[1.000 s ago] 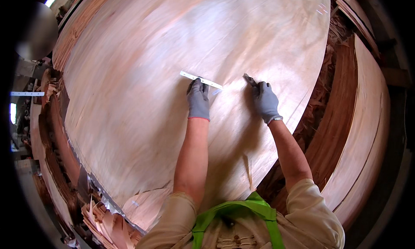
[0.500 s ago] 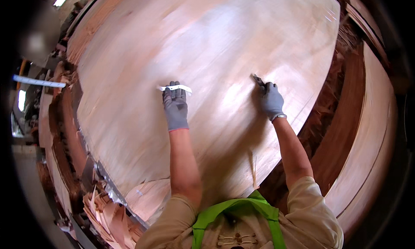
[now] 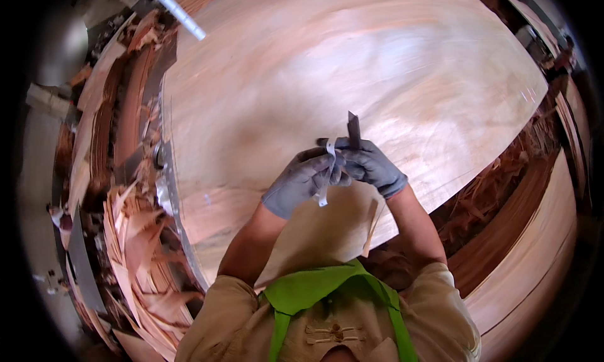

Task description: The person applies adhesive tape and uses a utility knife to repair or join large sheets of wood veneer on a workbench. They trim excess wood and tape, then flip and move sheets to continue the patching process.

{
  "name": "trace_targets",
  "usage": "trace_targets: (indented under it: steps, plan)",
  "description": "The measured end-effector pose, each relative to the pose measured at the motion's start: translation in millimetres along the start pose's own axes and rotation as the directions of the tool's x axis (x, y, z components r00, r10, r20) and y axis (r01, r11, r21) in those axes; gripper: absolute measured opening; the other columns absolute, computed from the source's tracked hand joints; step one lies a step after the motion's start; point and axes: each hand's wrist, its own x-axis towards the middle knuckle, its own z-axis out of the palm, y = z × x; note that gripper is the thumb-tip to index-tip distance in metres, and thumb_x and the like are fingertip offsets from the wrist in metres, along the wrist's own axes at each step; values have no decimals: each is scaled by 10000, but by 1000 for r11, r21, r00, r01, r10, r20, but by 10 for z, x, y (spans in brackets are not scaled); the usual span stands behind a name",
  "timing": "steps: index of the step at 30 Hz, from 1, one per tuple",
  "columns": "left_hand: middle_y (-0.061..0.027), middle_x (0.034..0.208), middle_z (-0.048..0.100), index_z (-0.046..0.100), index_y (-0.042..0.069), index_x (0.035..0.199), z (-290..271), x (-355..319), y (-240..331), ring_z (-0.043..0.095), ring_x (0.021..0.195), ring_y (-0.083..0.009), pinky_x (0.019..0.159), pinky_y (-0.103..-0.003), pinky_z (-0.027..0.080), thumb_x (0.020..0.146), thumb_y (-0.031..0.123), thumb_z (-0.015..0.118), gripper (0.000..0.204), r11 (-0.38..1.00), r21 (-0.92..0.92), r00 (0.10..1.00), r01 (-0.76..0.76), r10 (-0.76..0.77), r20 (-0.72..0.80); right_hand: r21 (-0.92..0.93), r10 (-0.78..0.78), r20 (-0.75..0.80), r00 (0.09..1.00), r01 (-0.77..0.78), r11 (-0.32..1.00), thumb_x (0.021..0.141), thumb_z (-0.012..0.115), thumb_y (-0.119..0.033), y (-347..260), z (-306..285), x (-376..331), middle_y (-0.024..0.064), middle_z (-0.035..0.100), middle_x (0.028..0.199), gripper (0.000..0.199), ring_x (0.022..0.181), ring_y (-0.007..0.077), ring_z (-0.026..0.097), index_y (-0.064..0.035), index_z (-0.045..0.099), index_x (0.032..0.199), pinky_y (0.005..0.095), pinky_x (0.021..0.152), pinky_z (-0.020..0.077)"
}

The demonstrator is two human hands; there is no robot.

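In front of my chest, over a broad pale wood veneer sheet [image 3: 283, 79], my two grey-gloved hands meet. A short white perforated tape strip [image 3: 323, 195] hangs from the fingers of my left hand [image 3: 296, 181], which are closed on it. My right hand [image 3: 380, 168] grips a knife [image 3: 353, 130], its dark blade pointing away from me. The right fingertips touch or nearly touch the left ones by the tape, and the overlap hides exactly where they meet. A thin wood sliver [image 3: 371, 228] sticks up near the sheet's close edge.
A long pale tape strip [image 3: 179, 13] hangs at the upper left. Torn veneer scraps [image 3: 141, 249] heap along the left side, beside a dark edge strip [image 3: 173, 192]. At the right stand curved veneer stacks [image 3: 528, 230], with reddish shreds [image 3: 481, 201] between them and the sheet.
My hands, apart over the sheet before, have come together close to my chest with the tape and the knife. The view has shifted, so the hanging strip appears higher and farther right.
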Motion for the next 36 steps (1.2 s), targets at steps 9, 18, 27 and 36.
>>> trace_targets:
  steps: [9,18,27,36]
  plan:
    - [-77,881,610,574,-21,1069,-217,-1173,-297,625,854,-247,851,-412,490,941,260,521,314,994,-106,976,29,-51,-210,293,-35,287,957,-53,955,923,548,-160,552,879,219,168,584,1073,156,495,42,380,-45,541,1026,194,433,312]
    - [-58,1235,562,538,38,1256,-531,-2402,-617,511,1112,-128,942,-281,421,917,123,595,355,865,447,698,-228,465,-544,-580,220,211,952,-59,813,884,595,-81,1188,1797,76,41,618,739,141,656,93,562,25,627,972,256,612,461]
    - [-95,1082,631,642,47,1049,-1893,-3968,-1081,598,996,-250,884,-333,465,837,72,628,213,593,802,579,69,630,-517,-615,491,-7,871,-390,685,864,614,-118,2357,2767,-97,35,604,672,142,612,104,558,20,612,832,276,586,461]
    - [-79,1123,583,622,101,1030,-3097,-4734,-745,506,1092,-284,889,-433,406,813,194,552,247,-231,883,766,409,613,-195,-522,303,-41,952,-279,806,847,632,-150,3746,3432,919,-11,528,621,136,509,64,456,-33,581,801,233,444,354]
